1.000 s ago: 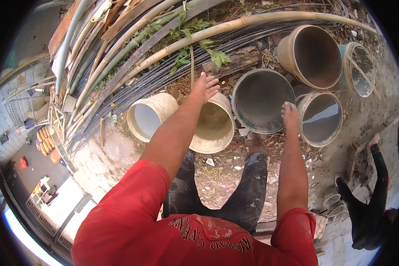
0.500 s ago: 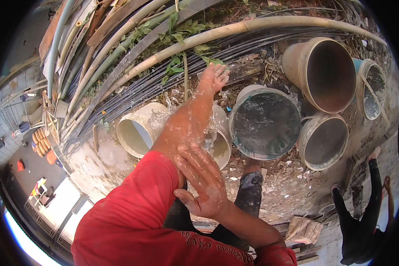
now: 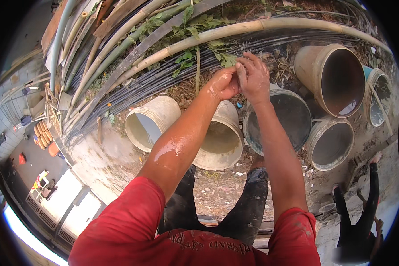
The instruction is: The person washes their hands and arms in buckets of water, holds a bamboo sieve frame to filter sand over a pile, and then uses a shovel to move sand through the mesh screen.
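Wet left hand [image 3: 224,84] touches right hand [image 3: 254,80]; right grip loosely open, left grip partly hidden, so I cannot tell; dark-mouthed bucket [image 3: 295,119] stands below on littered ground [image 3: 217,190].

nearest your l hand [image 3: 225,85] and r hand [image 3: 255,82], which were up over the far edge, you had 2 open buckets, both upright. the dark-rimmed bucket [image 3: 292,92] looked a bit wider, rim grimy, w/ dark grey water [image 3: 295,119] inside, partly hidden, so exact lvl unclear. the cream bucket [image 3: 228,111] stood just to its l, walls stained & dirty, w/ murky brownish water [image 3: 217,139] below the rim, also part hidden.
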{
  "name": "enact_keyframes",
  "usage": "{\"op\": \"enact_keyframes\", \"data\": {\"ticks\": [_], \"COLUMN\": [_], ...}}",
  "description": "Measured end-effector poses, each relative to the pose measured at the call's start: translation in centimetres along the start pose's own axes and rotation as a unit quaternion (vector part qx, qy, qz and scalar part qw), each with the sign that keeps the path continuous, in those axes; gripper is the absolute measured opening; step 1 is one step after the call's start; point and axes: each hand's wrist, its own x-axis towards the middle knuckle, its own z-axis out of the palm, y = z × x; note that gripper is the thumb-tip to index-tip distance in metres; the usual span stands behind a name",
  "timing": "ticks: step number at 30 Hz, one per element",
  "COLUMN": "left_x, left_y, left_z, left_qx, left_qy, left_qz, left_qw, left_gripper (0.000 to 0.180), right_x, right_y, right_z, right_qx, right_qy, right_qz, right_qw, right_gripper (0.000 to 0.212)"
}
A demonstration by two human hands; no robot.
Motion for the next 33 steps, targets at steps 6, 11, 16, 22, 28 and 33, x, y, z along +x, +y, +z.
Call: {"op": "enact_keyframes", "data": {"ticks": [6,11,16,22,28,33], "left_x": [-3.4,0.6,3.1,4.4,1.6,-2.5], "left_y": [-0.3,-2.7,-4.0,-1.8,1.3,4.1], "left_z": [-1.6,-4.8,-4.1,-3.4,0.0,2.6], "left_qx": [0.936,0.994,0.989,0.985,0.99,0.918], "left_qy": [0.177,0.013,0.013,0.07,-0.074,-0.18], "left_qz": [0.13,0.105,0.14,0.106,0.107,0.268], "left_qw": [0.275,0.024,0.046,0.118,0.044,0.23], "left_gripper": [0.027,0.03,0.023,0.019,0.021,0.032], "right_x": [-16.9,-18.9,-13.0,-7.4,2.2,7.1], "right_y": [6.9,12.0,-2.2,-20.8,-19.7,-1.9], "right_z": [-9.3,-8.0,-7.4,-9.1,-4.1,-1.0], "right_qx": [0.198,0.306,0.796,0.364,0.262,-0.021], "right_qy": [0.219,0.221,-0.059,-0.074,-0.283,-0.442], "right_qz": [0.487,0.671,0.396,-0.018,-0.171,0.073], "right_qw": [0.822,0.638,0.453,0.928,0.907,0.894], "right_gripper": [0.023,0.039,0.044,0.032,0.035,0.074]}}
